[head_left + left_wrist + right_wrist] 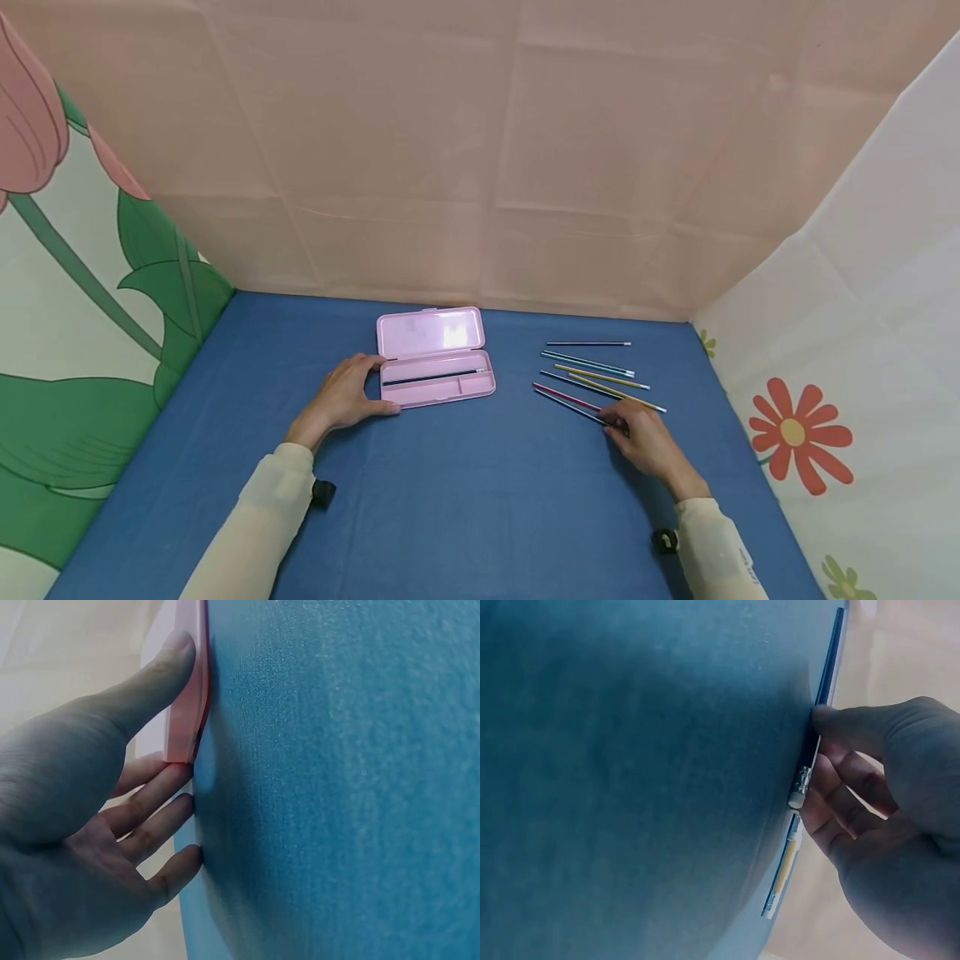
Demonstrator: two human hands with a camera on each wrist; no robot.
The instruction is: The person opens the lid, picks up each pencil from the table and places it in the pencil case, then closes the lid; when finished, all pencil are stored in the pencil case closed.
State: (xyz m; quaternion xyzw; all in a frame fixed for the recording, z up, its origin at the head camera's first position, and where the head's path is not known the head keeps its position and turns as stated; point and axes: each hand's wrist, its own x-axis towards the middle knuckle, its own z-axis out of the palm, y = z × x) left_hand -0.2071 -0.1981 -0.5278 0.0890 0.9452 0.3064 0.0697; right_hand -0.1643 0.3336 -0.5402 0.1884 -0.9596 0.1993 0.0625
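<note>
A pink pencil case [438,398] lies opened flat, its lid [420,333] toward the back wall. One dark pencil [435,377] lies in its long compartment. My left hand [345,396] holds the case at its left end, thumb on the front edge and index finger near the hinge corner. In the left wrist view, that thumb [161,671] presses the pink side wall. On the right, my right hand [641,433] pinches a dark blue pencil [829,664] near its eraser end, at the front of a loose group; the fingers partly hide it.
Several other pencils fan out beyond my right hand, among them a yellow pencil [600,377], a red pencil [562,395] and a dark pencil [588,343] farthest back. Blue cloth [450,500] covers the table. A beige wall [480,167] and patterned side panels [862,333] enclose it.
</note>
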